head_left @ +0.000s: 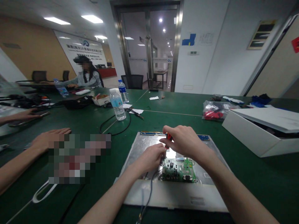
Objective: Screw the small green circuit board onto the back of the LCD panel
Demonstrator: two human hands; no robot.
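Note:
A screwdriver [169, 136] with a red and black handle is in my right hand [184, 140], its fingers closed round the grip and its shaft pointing down. My left hand [153, 158] is pinched close by the shaft's lower end, at the upper left corner of a green circuit board [179, 171]. What lies between those left fingers is hidden. The board sits on the silvery metal back of a flat display panel [137, 152], which lies on the table. A dark cable [151, 189] runs from beside the board over the panel's near edge.
On the green table [187, 104] stand two water bottles [118, 104] [122, 90]. An open white box [257, 133] and a plastic bag with red things [213, 110] are at right. At left, another person's hand [50, 138] rests near a blurred-out object [77, 158].

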